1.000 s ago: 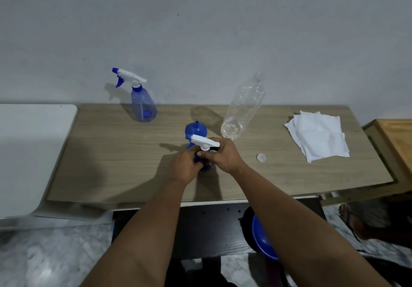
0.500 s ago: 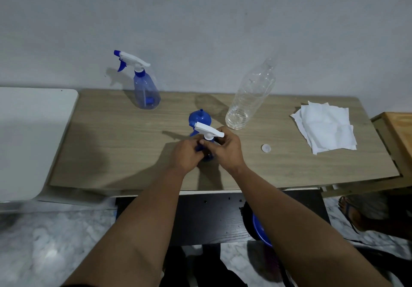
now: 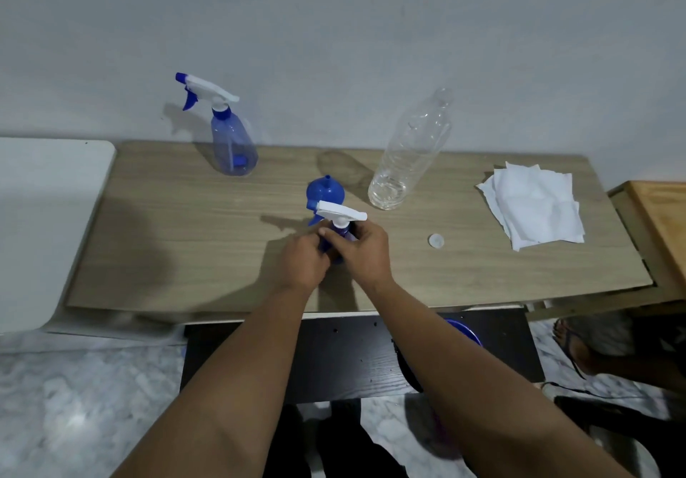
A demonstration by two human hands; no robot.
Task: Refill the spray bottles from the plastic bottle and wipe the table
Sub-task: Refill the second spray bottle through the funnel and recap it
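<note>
Left hand [image 3: 304, 260]: fingers wrapped round near spray bottle [image 3: 336, 243].
Right hand [image 3: 362, 251]: fingers pinching its collar — twist squarely, body steady.

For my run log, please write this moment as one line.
hands: left hand and right hand grip near spray bottle | plastic bottle: uncapped | tissues: untouched
</note>
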